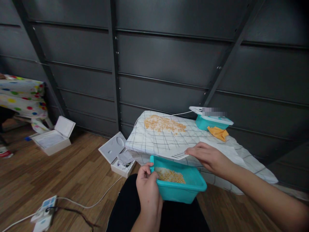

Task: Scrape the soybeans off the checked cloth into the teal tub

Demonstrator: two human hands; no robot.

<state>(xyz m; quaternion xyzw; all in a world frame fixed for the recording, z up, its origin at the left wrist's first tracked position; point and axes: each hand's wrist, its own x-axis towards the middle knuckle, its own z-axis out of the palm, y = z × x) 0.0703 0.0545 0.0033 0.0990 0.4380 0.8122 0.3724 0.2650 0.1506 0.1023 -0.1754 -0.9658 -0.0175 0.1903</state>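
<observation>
My left hand (148,185) is closed on the left rim of a turquoise plastic bin (178,193), which is held over my lap. Inside it lie yellow kernels mixed with white grains (170,175), mostly toward the left end. Just above the bin's far rim, my right hand (207,156) grips a flat white slotted scoop (177,154). Beyond, more yellow kernels and white grains (164,124) are spread on the white checked cloth (193,141) of the low table.
A second turquoise bin (210,123) with white items on top stands at the table's back right, beside an orange cloth (218,132). Open white boxes (123,169) sit on the wooden floor. A power strip (45,212) with cables lies lower left. A dark panelled wall (169,64) rises behind.
</observation>
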